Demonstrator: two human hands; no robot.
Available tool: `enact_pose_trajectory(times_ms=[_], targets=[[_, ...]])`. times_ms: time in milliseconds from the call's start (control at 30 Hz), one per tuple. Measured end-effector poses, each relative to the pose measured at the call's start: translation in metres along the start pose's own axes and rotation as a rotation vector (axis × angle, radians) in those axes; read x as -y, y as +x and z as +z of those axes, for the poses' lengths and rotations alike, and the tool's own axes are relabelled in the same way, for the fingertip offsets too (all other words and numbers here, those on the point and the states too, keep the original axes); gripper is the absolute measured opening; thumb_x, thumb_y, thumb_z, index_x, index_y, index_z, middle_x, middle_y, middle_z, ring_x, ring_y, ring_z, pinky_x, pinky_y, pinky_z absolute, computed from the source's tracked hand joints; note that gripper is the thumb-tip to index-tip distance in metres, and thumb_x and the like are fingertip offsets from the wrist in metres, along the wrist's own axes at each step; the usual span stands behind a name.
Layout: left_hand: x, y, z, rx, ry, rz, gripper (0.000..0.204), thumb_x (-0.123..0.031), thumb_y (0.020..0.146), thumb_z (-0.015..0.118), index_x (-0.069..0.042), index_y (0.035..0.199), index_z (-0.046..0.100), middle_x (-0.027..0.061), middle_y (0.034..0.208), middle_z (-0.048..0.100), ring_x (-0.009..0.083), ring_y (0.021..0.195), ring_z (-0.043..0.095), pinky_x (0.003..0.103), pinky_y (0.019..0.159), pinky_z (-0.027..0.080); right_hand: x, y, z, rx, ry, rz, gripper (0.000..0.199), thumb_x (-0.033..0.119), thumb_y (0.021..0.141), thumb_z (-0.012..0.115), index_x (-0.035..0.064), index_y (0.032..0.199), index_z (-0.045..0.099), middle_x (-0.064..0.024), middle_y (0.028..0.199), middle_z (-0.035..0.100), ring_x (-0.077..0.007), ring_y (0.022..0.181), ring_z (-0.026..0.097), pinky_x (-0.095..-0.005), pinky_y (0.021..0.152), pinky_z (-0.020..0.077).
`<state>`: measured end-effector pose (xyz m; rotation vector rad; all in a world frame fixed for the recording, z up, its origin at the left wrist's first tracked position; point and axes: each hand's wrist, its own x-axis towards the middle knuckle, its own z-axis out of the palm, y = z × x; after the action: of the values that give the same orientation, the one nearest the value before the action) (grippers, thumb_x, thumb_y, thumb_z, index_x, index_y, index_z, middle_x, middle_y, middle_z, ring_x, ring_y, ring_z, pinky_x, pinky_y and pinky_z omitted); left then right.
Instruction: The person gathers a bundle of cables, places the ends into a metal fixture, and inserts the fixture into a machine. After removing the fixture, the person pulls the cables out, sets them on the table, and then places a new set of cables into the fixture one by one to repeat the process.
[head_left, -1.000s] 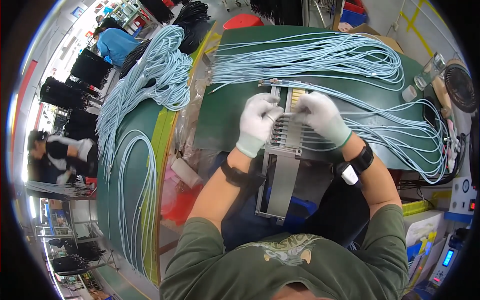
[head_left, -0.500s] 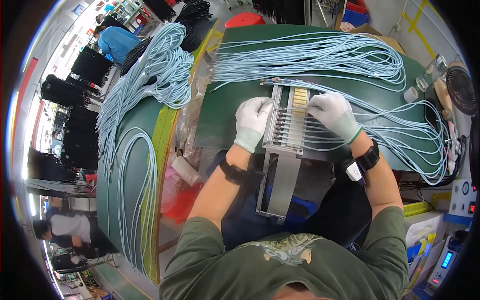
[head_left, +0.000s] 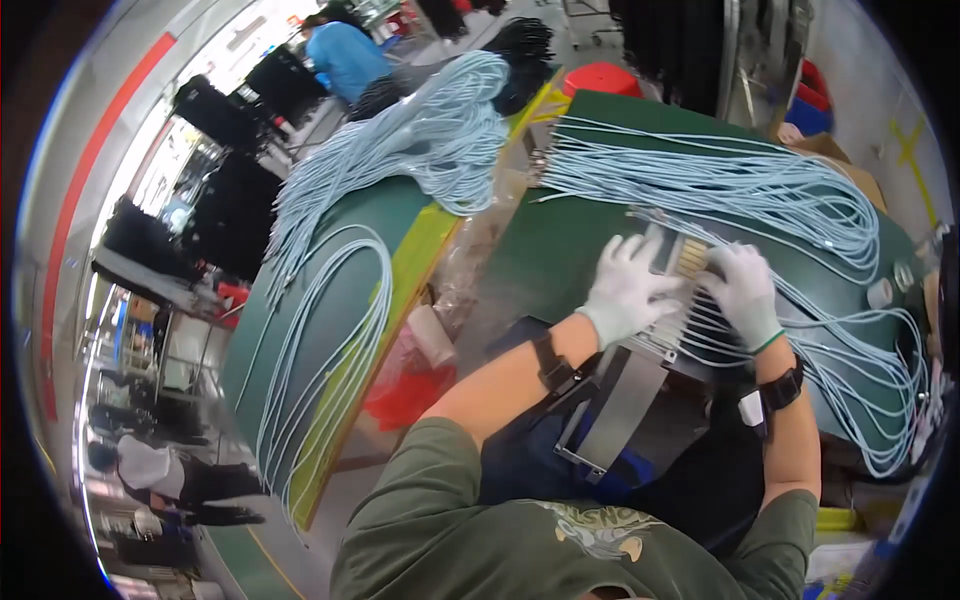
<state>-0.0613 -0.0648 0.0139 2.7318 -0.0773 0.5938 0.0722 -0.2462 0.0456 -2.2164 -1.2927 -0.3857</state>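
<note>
A metal clamping fixture (head_left: 625, 410) stands at the table's near edge, with light blue cables (head_left: 715, 335) laid side by side across its upper part and a row of yellowish blocks (head_left: 690, 257) beyond them. Over the fixture's left side lies my left hand (head_left: 628, 290), in a white glove, its fingers spread and touching the top of the row. My right hand (head_left: 742, 292), gloved as well, is at the right side of the blocks with its fingers bent together. What its fingertips hold is hidden. The cables run out under it to the right.
A looped bundle of light blue cables (head_left: 720, 190) lies across the far part of the green table (head_left: 540, 250). On the left table (head_left: 350, 215) rest a large cable heap (head_left: 420, 130) and a smaller loop (head_left: 330, 330). Two people are in the background at left.
My left hand has gone from beside the fixture, fingers closed, to spread over it. My right hand stays by the cables. The whole view has tilted and shifted.
</note>
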Motion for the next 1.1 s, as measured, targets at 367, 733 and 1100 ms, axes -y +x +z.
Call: enact_pose_trajectory(times_ms=[367,733,1100], targets=[[0.014,-0.002,0.011,-0.132,-0.112,-0.056,0.024,-0.038,0.084,0.072,-0.022,0.100,0.078,0.0177,0.134,0.059,0.0348,0.128,0.050,0.052,0.112,0.031,-0.029,0.016,-0.005,-0.069,-0.133,-0.016,0.008,0.014,0.078,0.071,0.0093,0.084,0.068,-0.0100,0.084,0.065,-0.0307,0.083,0.060,-0.0416,0.073,0.0468],[0.006,0.010,-0.011,-0.473,-0.594,-0.514,0.026,-0.025,0.086,0.074,-0.005,0.101,0.070,0.0123,0.092,0.073,0.0291,0.082,0.070,0.035,0.076,0.054,-0.034,0.006,-0.022,0.089,0.379,0.010,0.007,0.007,0.081,0.066,0.0020,0.082,0.062,-0.0124,0.081,0.061,-0.0308,0.079,0.057,-0.0380,0.074,0.0457],[0.027,0.003,0.008,-0.440,-0.197,-0.337,0.013,-0.026,0.075,0.080,-0.017,0.083,0.074,0.0051,0.072,0.061,0.0276,0.080,0.061,0.040,0.079,0.047,-0.032,0.006,-0.018,0.233,0.307,-0.009,0.012,0.009,0.083,0.068,0.0005,0.091,0.065,-0.0125,0.086,0.062,-0.0290,0.083,0.057,-0.0368,0.079,0.0456]])
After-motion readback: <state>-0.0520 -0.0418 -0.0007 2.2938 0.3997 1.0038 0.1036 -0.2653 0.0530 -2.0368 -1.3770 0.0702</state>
